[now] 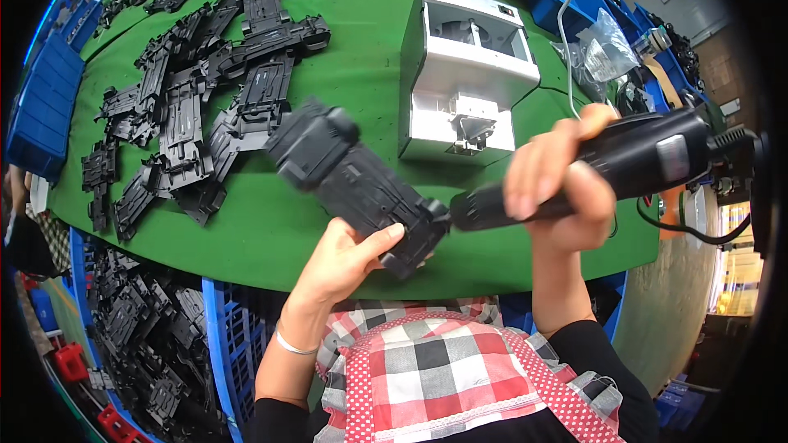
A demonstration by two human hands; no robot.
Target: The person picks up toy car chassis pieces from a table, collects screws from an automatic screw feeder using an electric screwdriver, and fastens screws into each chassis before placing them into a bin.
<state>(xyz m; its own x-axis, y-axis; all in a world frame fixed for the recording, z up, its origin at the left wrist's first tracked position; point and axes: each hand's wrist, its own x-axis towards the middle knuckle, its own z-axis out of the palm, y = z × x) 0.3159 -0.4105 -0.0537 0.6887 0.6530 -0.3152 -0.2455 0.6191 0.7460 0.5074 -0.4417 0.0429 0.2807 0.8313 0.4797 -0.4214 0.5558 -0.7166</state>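
My left hand point(349, 256) grips a long black plastic chassis part point(353, 180) from below and holds it tilted above the green table point(328, 90). In my right hand point(562, 184) is a black electric screwdriver point(632, 160). Its tip meets the near end of the chassis part. The part is blurred, so its details are unclear.
Many similar black chassis parts point(189, 107) lie spread over the table's left side. A grey and white box-shaped machine point(464, 74) stands behind my hands. Blue crates point(41, 107) line the edges; one at lower left point(148, 344) holds more black parts. A clear plastic bag point(603, 49) lies at the right.
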